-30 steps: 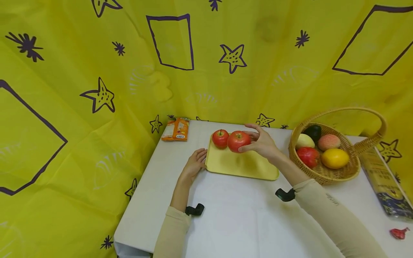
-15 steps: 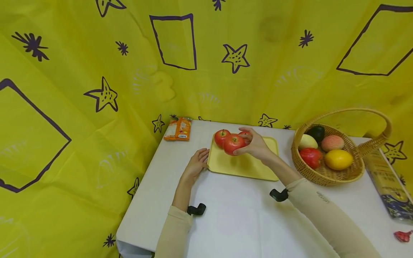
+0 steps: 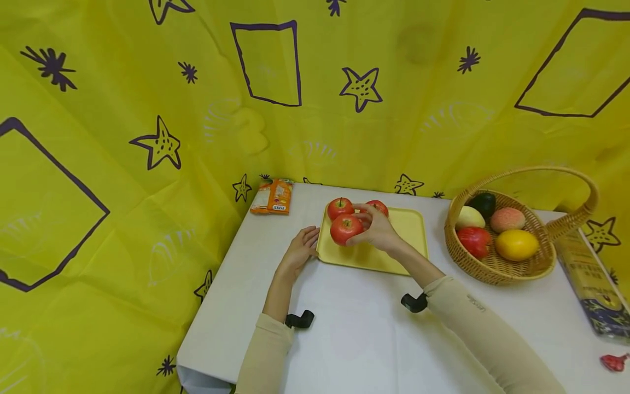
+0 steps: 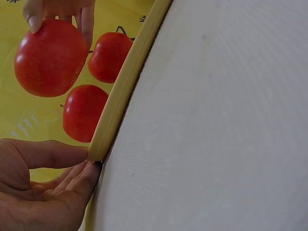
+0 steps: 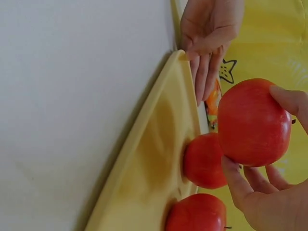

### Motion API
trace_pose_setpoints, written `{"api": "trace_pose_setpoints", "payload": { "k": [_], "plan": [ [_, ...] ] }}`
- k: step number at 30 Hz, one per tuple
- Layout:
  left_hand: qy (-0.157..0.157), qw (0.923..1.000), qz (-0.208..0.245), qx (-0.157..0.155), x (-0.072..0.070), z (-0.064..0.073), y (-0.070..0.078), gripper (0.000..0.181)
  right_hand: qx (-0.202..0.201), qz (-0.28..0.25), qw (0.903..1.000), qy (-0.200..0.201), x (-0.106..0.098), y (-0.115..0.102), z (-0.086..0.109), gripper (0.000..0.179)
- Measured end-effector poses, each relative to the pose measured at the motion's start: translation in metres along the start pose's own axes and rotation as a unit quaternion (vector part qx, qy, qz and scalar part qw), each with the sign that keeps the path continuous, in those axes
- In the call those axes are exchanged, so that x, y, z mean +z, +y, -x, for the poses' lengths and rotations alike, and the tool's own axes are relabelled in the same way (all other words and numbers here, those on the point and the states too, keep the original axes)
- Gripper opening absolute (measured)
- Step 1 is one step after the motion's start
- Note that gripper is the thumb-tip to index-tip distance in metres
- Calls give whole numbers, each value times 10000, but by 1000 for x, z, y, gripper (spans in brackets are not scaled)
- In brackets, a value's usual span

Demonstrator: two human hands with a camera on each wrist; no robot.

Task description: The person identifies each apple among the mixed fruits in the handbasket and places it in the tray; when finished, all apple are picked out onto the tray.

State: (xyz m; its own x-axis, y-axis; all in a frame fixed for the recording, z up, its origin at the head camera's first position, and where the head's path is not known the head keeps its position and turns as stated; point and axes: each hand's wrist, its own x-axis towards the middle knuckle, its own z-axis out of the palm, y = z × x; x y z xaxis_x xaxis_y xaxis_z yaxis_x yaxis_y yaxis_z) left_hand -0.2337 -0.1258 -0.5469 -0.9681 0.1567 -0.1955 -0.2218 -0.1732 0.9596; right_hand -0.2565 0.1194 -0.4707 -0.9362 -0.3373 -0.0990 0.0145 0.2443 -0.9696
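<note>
My right hand (image 3: 378, 229) grips a large red apple (image 3: 344, 230) over the left part of a shallow yellow tray (image 3: 411, 235). In the right wrist view, thumb and fingertips sit on opposite sides of this apple (image 5: 252, 122), which hangs above the tray's surface. Two other red apples rest on the tray: one at its back left (image 3: 339, 208), one farther right (image 3: 378, 207), partly covered by my right fingers. At the tray's left edge lies my left hand (image 3: 299, 251). Its thumb touches the rim corner, and its fingers extend along the outer side, as the right wrist view shows.
A wicker basket (image 3: 467, 271) with several fruits, including a yellow lemon (image 3: 517, 244), stands on the right. An orange snack packet (image 3: 273, 197) lies at the back left. Beyond the basket are a long printed package (image 3: 593, 284) and a small red item (image 3: 613, 361) on the white table (image 3: 354, 339).
My right hand has carried the large apple leftward and toward me, above the tray. The apple farther right, hidden at first, now shows behind the fingers. The left hand keeps its place.
</note>
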Motion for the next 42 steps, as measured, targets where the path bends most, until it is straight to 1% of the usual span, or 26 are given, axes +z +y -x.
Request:
{"api": "trace_pose_setpoints", "payload": {
  "k": [3,9,15,24,28,32,35,39,42],
  "plan": [
    [-11,10000,-8,8,0,0,0,87,-23,-66,10000,-21,5,4,-1,97],
    [13,10000,-77,-9,1,1,1,87,-2,-20,10000,-38,14,8,-2,95],
    [65,9999,-121,-47,1,0,0,88,51,156,9998,-108,22,16,-5,90],
    [5,10000,-74,53,1,1,2,89,-83,310,9995,-35,32,23,-7,89],
    [17,9999,-103,44,1,3,3,90,26,348,9994,50,36,28,-8,86],
    [30,9999,-128,2,2,3,3,91,124,251,9996,106,37,31,-7,81],
    [20,10000,-89,24,2,2,2,91,138,126,9998,90,35,28,-3,81],
    [25,10000,-44,52,2,1,1,90,81,-11,10000,13,29,21,1,79],
    [16,10000,-30,64,2,2,1,90,10,-47,10000,-31,21,16,3,74]
  ]
}}
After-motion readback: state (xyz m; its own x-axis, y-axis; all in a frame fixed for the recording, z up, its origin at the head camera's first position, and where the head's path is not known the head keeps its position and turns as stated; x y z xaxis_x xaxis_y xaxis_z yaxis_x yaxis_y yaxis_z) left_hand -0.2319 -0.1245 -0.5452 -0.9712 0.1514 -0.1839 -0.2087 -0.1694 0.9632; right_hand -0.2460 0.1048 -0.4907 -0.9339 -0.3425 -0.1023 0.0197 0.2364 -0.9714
